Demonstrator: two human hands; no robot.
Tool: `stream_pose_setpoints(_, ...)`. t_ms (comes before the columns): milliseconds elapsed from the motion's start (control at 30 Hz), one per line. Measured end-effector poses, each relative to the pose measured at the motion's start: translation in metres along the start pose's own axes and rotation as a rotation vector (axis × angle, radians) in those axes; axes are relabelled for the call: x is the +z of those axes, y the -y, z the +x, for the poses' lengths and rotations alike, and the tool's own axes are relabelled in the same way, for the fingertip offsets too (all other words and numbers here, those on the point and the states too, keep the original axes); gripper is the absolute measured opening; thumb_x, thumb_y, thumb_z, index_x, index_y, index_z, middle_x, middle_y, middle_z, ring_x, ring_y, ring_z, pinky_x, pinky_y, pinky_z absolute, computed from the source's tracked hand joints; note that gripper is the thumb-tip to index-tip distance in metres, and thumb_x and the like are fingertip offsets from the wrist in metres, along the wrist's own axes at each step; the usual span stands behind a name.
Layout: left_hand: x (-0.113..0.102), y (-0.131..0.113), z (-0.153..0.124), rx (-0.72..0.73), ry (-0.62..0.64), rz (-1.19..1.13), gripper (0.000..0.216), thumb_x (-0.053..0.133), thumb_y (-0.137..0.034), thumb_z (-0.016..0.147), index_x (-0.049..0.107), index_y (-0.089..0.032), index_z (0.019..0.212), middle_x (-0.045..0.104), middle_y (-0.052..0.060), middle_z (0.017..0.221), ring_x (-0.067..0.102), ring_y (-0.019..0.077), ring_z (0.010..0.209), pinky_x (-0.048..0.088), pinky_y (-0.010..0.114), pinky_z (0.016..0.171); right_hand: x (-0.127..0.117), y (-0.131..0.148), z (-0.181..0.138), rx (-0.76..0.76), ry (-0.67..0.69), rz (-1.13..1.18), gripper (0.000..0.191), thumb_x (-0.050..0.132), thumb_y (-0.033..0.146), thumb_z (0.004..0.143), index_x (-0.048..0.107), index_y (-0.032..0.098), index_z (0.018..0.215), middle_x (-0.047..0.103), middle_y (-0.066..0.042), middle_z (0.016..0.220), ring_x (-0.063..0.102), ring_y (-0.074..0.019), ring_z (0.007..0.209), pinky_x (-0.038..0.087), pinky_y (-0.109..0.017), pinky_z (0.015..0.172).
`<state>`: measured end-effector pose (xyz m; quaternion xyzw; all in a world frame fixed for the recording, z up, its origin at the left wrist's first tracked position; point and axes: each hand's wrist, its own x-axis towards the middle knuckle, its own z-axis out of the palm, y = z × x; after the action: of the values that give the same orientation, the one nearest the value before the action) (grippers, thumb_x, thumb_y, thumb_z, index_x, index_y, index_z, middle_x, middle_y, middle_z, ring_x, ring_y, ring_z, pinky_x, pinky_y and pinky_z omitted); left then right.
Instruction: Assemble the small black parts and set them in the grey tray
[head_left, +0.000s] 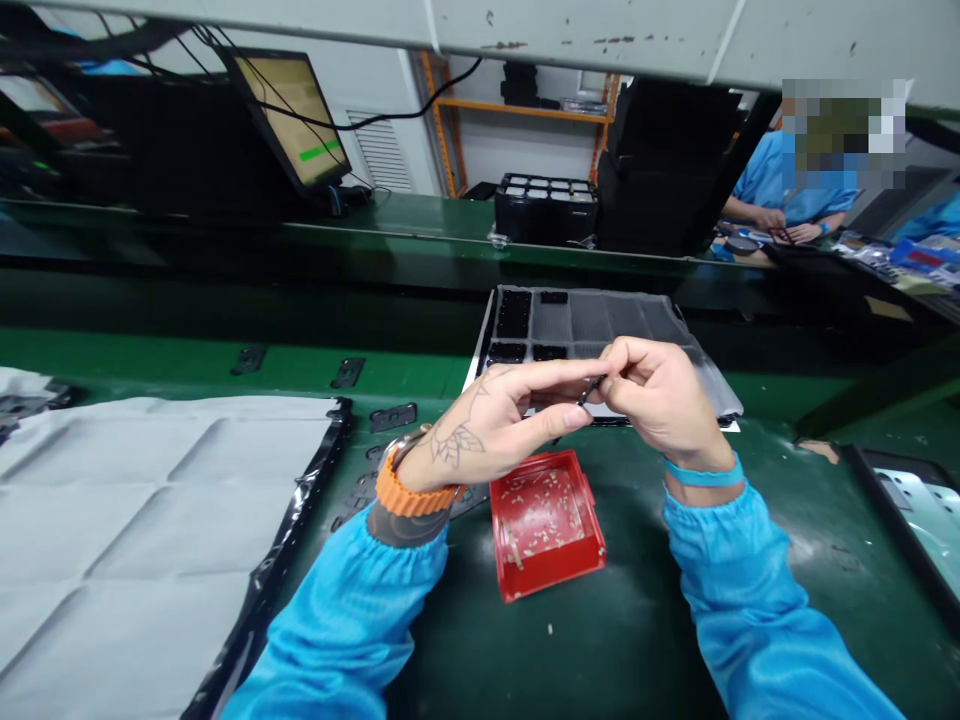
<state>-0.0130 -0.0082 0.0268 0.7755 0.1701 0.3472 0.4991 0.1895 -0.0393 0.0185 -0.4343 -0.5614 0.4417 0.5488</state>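
My left hand (517, 415) reaches in from the left, its thumb and fingers closed on a small black plastic part (591, 390) seen nearly edge-on. At the part's right end, my right hand (656, 395) pinches with thumb and forefinger; whether a tiny piece sits in that pinch is hidden. Below both hands stands a red bin (551, 580) with many small pale pieces (544, 505) scattered on its bottom. Just behind the hands lies a tray (622, 320) under a translucent sheet, with several black parts (514, 315) in its left compartments.
On the left lies a large tray covered with white sheeting (172, 500). Several flat black parts (393, 417) rest on the green bench (600, 650). A black-framed tray (911, 520) sits at the right edge. Behind are a monitor (296, 115) and a person in blue (795, 180).
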Motion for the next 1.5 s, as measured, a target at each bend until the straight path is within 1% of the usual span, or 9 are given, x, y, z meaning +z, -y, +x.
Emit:
stream_pose_setpoints(333, 0.0, 0.003, 0.003, 0.019, 0.002, -0.108, 0.045, 0.072, -0.035, 0.095, 0.071, -0.015, 0.135, 0.081, 0.011, 0.104, 0.077, 0.0221, 0.093, 0.061, 0.031, 0.085, 0.002, 0.001, 0.001, -0.018, 0.004, -0.032, 0.014, 0.066, 0.015, 0.071, 0.053, 0.02, 0.068, 0.057, 0.004, 0.063, 0.056, -0.01, 0.058, 0.04, -0.023, 0.054)
stream_pose_setpoints(600, -0.003, 0.008, 0.002, -0.05, 0.026, -0.324, 0.045, 0.073, -0.035, 0.096, 0.069, -0.015, 0.136, 0.08, 0.011, 0.1, 0.077, 0.0205, 0.089, 0.059, 0.026, 0.077, -0.006, 0.003, 0.0, 0.066, 0.109, 0.08, 0.018, 0.077, 0.021, 0.075, 0.06, 0.019, 0.073, 0.064, 0.001, 0.067, 0.061, -0.0123, 0.062, 0.043, -0.024, 0.056)
stream_pose_setpoints(800, -0.002, 0.011, 0.002, -0.072, 0.012, -0.441, 0.046, 0.077, -0.039, 0.093, 0.07, -0.018, 0.134, 0.08, 0.009, 0.1, 0.077, 0.0198, 0.089, 0.059, 0.027, 0.081, -0.007, 0.004, -0.001, 0.07, 0.116, 0.104, 0.022, 0.081, 0.029, 0.077, 0.063, 0.018, 0.076, 0.067, 0.0, 0.068, 0.05, -0.0084, 0.053, 0.035, -0.022, 0.049)
stream_pose_setpoints(933, -0.002, 0.009, 0.003, -0.089, 0.005, -0.415, 0.045, 0.076, -0.039, 0.093, 0.07, -0.019, 0.133, 0.08, 0.009, 0.101, 0.077, 0.019, 0.09, 0.059, 0.025, 0.079, -0.005, 0.006, 0.0, 0.055, 0.119, 0.061, 0.021, 0.079, 0.031, 0.078, 0.062, 0.018, 0.074, 0.066, 0.0, 0.066, 0.047, -0.0079, 0.051, 0.034, -0.022, 0.048)
stream_pose_setpoints(1067, -0.002, 0.009, 0.003, -0.091, 0.034, -0.308, 0.045, 0.074, -0.036, 0.095, 0.068, -0.016, 0.134, 0.079, 0.011, 0.102, 0.077, 0.0198, 0.09, 0.058, 0.025, 0.077, -0.004, 0.005, 0.001, 0.049, 0.093, -0.01, 0.015, 0.074, 0.023, 0.075, 0.06, 0.018, 0.071, 0.065, 0.001, 0.064, 0.055, -0.0105, 0.057, 0.042, -0.024, 0.056)
stream_pose_setpoints(1267, 0.006, 0.005, 0.004, -0.028, 0.047, -0.136, 0.042, 0.07, -0.027, 0.094, 0.067, -0.016, 0.134, 0.078, 0.012, 0.112, 0.076, 0.0238, 0.103, 0.06, 0.034, 0.09, -0.006, 0.001, 0.004, 0.033, 0.101, -0.014, 0.018, 0.074, 0.018, 0.072, 0.056, 0.02, 0.068, 0.059, 0.004, 0.064, 0.055, -0.011, 0.058, 0.043, -0.023, 0.055)
stream_pose_setpoints(1367, 0.022, 0.009, 0.007, 0.004, -0.016, -0.188, 0.051, 0.067, -0.03, 0.096, 0.058, -0.016, 0.145, 0.076, 0.014, 0.118, 0.075, 0.0254, 0.108, 0.061, 0.036, 0.093, -0.015, 0.001, 0.003, -0.005, 0.145, -0.007, 0.019, 0.078, 0.023, 0.076, 0.06, 0.02, 0.075, 0.061, 0.002, 0.074, 0.058, -0.012, 0.063, 0.048, -0.025, 0.058)
stream_pose_setpoints(1433, 0.035, 0.015, 0.009, 0.044, -0.083, -0.182, 0.064, 0.063, -0.032, 0.098, 0.042, -0.016, 0.156, 0.071, 0.017, 0.132, 0.073, 0.0263, 0.116, 0.061, 0.036, 0.095, -0.028, -0.001, 0.002, -0.048, 0.138, -0.022, 0.02, 0.081, 0.03, 0.079, 0.064, 0.02, 0.08, 0.065, -0.001, 0.089, 0.063, -0.0152, 0.074, 0.053, -0.028, 0.063)
stream_pose_setpoints(1500, 0.041, 0.021, 0.009, 0.06, -0.119, 0.023, 0.076, 0.061, -0.035, 0.1, 0.026, -0.015, 0.163, 0.063, 0.02, 0.145, 0.068, 0.0275, 0.127, 0.059, 0.039, 0.1, -0.049, -0.008, 0.006, -0.102, 0.039, -0.034, 0.023, 0.081, 0.037, 0.081, 0.064, 0.022, 0.085, 0.068, -0.005, 0.098, 0.067, -0.0192, 0.084, 0.057, -0.032, 0.069)
